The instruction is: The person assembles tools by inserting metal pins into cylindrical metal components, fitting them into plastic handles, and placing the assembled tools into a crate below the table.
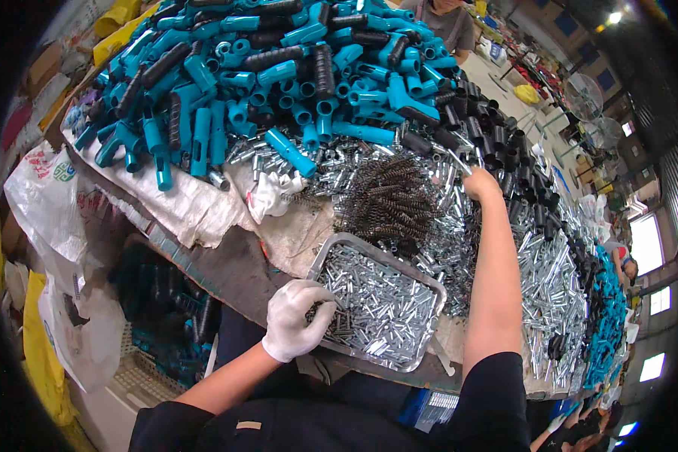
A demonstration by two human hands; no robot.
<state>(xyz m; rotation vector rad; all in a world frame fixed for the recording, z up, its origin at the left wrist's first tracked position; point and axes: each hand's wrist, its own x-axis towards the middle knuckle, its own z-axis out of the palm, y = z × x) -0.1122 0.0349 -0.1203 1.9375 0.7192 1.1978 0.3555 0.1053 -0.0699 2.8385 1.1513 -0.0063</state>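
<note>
My left hand [297,319], in a white glove, is curled at the left rim of a metal tray [427,343] filled with small silvery pins [377,305]. What its bent fingers hold, if anything, is hidden. My right hand [481,184], bare, reaches far forward over the heap. Its fingers are closed on a slim silvery metal tube [457,161], which points up and to the left. Dark coil springs [390,200] lie piled between my two hands, beyond the tray. Black cylindrical sleeves [497,139] are heaped just past my right hand.
Teal plastic handles with black grips [279,71] form a tall mound at the back left. A white rag [273,196] lies on the cloth-covered table. Loose metal parts [557,301] spread to the right. A plastic crate [139,369] stands lower left. Another person [444,22] is across the table.
</note>
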